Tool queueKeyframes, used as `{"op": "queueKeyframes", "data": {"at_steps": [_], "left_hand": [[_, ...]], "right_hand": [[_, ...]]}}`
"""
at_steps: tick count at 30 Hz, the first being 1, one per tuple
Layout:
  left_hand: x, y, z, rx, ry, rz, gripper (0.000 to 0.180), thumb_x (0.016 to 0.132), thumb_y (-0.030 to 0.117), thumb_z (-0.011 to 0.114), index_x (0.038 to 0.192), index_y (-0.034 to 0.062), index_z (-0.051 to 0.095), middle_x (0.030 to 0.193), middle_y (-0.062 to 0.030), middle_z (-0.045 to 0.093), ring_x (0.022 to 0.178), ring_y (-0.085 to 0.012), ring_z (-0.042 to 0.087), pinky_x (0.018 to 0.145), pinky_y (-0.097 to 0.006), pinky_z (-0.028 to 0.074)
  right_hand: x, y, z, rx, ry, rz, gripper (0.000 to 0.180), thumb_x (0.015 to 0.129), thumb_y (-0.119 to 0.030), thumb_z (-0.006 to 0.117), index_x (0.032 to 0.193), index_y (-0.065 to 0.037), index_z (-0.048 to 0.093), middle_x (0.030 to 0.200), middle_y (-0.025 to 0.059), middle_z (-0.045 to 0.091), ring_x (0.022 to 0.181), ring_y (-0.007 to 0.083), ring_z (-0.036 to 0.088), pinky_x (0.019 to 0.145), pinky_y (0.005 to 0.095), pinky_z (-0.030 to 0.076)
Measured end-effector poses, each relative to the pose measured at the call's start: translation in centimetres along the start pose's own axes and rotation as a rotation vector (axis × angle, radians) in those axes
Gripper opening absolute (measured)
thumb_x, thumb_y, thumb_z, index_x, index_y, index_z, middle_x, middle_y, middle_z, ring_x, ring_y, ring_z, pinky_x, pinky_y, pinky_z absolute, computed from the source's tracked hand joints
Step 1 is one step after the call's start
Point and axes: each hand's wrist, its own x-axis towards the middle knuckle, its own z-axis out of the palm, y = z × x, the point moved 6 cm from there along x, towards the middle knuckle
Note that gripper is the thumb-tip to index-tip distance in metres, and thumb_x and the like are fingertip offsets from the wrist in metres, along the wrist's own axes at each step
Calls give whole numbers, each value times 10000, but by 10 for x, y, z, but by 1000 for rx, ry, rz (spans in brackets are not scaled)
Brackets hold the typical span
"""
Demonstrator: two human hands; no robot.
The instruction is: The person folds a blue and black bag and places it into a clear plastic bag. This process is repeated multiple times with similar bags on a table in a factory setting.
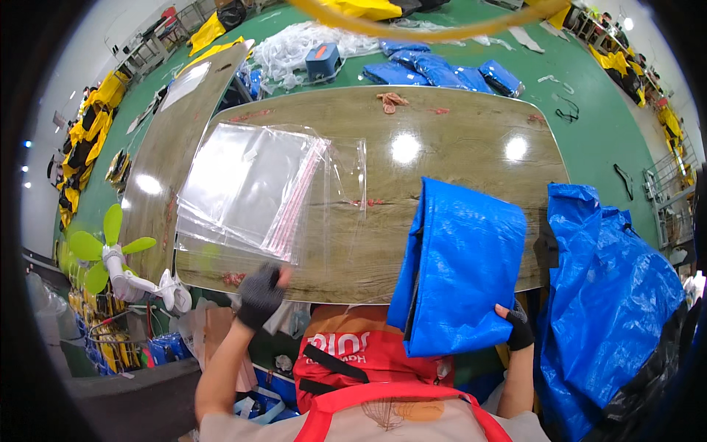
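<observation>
The folded blue sheet lies toward 10 to 11 o'clock from the right hand, its long axis running near 12 to 6 and leaning a little toward 1. The right hand is the nearer one: its grip is closed on the sheet's edge near the 4 o'clock corner, thumb on the upper face. From the left hand the same sheet is at 3 o'clock, well apart. Nearest to that hand are the clear plastic bags, stacked at 12 o'clock from it on the tabletop. The left grip is loosely curled, thumb toward 2 o'clock; I cannot tell whether it pinches anything or meets the bags' lowest corner.

The right hand's fingers are mostly hidden behind the sheet. The sheet's near end reaches past the tabletop's 6 o'clock rim, and whether its far end rests or hangs above is hard to judge. At 3 o'clock, crumpled blue material runs into shadow; at 12, a blurred yellow band is cut off by the upper edge of the view
</observation>
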Motion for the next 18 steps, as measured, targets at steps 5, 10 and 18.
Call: {"op": "queueKeyframes", "data": {"at_steps": [5, 10, 18], "left_hand": [[137, 43, 78, 325, 89, 325, 567, 837, 407, 577, 1282, 68, 485, 1326, -181, 462, 1221, -383, 421, 1042, -511, 267], [166, -77, 99, -175, 218, -147, 352, 956, 348, 411, 989, 78, 634, 1028, -144, 650, 924, -330, 610, 830, -386, 464], [136, 66, 94, 394, -166, 480, 448, 879, 376, 548, 1288, 201, 491, 1377, -121, 435, 1225, -384, 432, 1040, -517, 271]], "right_hand": [[-3, -2, 25, 17, 8, -41, 663, 711, -189, 701, 1291, 8, 445, 1165, 169, 567, 996, 281, 582, 861, 388, 472], [-29, 25, 4, 73, 10, -97, 658, 740, -188, 673, 1323, -15, 422, 1225, 166, 537, 1057, 292, 557, 905, 399, 455], [-61, 16, -17, 83, 168, -177, 639, 736, -211, 688, 1297, -17, 450, 1185, 156, 559, 1020, 283, 571, 874, 394, 468]]}}
